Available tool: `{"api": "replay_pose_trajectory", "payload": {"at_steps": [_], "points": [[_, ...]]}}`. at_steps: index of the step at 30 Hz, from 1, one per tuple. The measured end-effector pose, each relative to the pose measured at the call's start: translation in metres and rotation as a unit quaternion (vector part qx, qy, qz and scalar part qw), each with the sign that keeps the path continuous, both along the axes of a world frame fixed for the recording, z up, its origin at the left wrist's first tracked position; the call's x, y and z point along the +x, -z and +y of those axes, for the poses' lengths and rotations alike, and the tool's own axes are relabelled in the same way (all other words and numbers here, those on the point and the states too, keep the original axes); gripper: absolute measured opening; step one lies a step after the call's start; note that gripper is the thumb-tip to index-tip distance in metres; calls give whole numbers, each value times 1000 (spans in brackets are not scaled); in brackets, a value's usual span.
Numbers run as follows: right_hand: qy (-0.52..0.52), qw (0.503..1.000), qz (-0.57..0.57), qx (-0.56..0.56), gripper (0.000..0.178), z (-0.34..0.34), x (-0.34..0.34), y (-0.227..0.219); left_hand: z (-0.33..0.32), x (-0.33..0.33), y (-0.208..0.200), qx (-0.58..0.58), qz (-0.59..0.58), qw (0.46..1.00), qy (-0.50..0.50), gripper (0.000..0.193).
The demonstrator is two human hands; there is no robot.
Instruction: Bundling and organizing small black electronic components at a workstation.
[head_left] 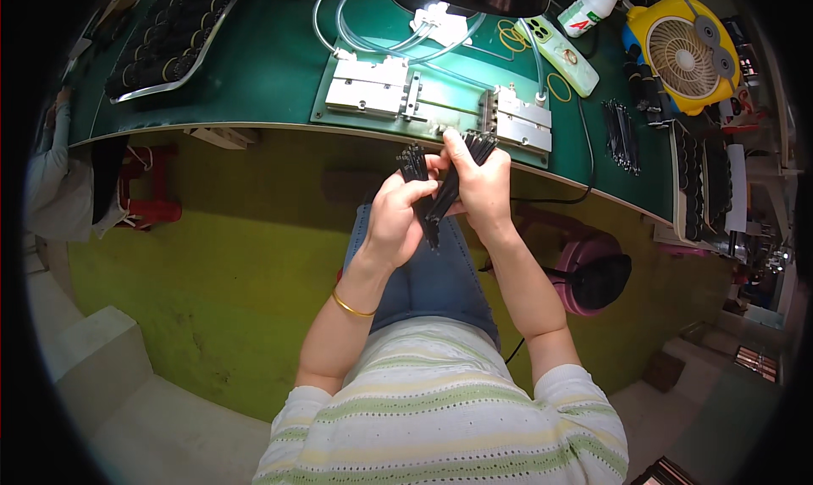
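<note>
My left hand [396, 212] is closed around a bundle of short, thin black wires [414, 163] with small pale tips. A second black wire bundle [447, 194] slants up to the right, and my right hand [484, 185] grips it, thumb on top. The lower ends of the two bundles come close together between my hands. Both hands are in front of the table edge, over my lap. Just beyond them stands a metal fixture with a left block [367, 85] and a right block [522, 121] on a base plate.
Clear air tubes [345, 15] loop over the fixture. To the right lie a phone [563, 60], loose black wires [622, 138] and a yellow fan [684, 55]. A tray of black coils [174, 49] is at the far left. A pink stool [584, 273] stands below the table.
</note>
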State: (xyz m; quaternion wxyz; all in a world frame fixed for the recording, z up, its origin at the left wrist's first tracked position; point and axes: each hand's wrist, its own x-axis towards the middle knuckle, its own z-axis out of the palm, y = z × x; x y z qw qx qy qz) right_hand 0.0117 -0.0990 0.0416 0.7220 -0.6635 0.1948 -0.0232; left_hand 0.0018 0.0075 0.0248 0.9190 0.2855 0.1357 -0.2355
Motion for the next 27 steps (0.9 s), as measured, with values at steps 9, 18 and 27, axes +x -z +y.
{"api": "replay_pose_trajectory", "payload": {"at_steps": [9,18,27], "points": [[-60,995,-70,-39,19,0,-13,-7,9,-4,8,53,-63,996,37,16],[-23,993,-97,-63,15,0,-11,7,6,-7,10,29,-32,999,25,12],[7,997,-65,-37,15,3,-2,10,0,-3,14,41,-23,999,7,11]]}}
